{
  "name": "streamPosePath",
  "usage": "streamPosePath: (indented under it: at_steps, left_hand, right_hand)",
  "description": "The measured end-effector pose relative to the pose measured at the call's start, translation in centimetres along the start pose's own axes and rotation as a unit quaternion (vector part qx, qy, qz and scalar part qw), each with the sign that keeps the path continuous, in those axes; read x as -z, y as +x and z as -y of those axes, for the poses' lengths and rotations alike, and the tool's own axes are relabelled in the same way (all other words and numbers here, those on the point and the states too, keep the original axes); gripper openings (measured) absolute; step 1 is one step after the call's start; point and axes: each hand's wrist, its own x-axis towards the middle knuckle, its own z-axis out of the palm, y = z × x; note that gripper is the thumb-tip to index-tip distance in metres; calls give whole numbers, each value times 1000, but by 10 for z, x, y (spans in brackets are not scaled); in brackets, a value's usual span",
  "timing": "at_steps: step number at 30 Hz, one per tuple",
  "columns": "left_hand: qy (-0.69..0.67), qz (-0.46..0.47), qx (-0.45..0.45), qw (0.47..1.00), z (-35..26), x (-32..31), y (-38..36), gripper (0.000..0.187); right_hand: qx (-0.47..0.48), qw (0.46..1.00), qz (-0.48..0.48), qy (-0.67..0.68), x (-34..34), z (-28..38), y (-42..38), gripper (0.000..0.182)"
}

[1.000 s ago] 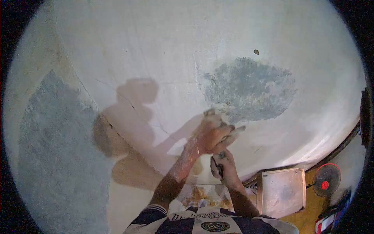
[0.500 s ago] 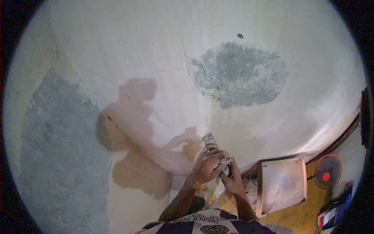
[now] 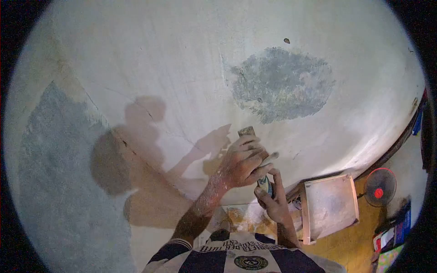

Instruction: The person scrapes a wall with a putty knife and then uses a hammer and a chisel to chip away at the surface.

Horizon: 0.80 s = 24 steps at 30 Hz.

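Observation:
My right hand [image 3: 275, 202] is closed around the handle [image 3: 264, 184] of what looks like a putty knife, low in front of the wall. Its flat, grey-brown blade [image 3: 246, 131] points up and away from me. Across the middle of the tool lies my left hand [image 3: 246, 164], its fingers bent over the blade side and hiding where blade meets handle. Pale dust covers my left wrist and forearm. Behind both hands rises a whitish wall [image 3: 191, 54], with a rough grey patch [image 3: 284, 84] above them and a larger grey area [image 3: 63, 182] at the left.
A pale, framed panel [image 3: 331, 207] stands at lower right, beside a fan [image 3: 380, 189] with a red hub. Yellowish floor [image 3: 346, 245] shows below. A small dark hole [image 3: 287, 41] marks the wall above the patch. My shadow falls on the wall at left.
Both hands and the putty knife have moved up. My left fingers are more stretched out over the tool. The view has shifted slightly.

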Motion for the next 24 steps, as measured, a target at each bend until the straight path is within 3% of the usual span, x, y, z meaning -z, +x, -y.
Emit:
streamPosePath:
  at_steps: [3, 8, 11, 17, 19, 24]
  left_hand:
    - [-33, 70, -56, 995, 24, 18, 28, 22]
    - [20, 122, -148, 981, 52, 48, 90, 23]
    - [11, 72, -188, 980, 63, 49, 113, 25]
    - [47, 150, -187, 970, 67, 51, 126, 22]
    - [57, 138, -195, 969, 65, 49, 129, 23]
    - [80, 164, -171, 968, 72, 37, 116, 25]
  right_hand:
    - [82, 996, -9, -21, -11, 5, 22, 57]
    - [171, 980, -104, 16, -37, 44, 60, 62]
    - [240, 958, -150, 39, -50, 54, 83, 53]
    - [305, 931, -198, 45, -50, 50, 104, 28]
    - [336, 919, -201, 48, -46, 49, 112, 24]
    - [303, 934, -183, 41, -42, 48, 107, 21]
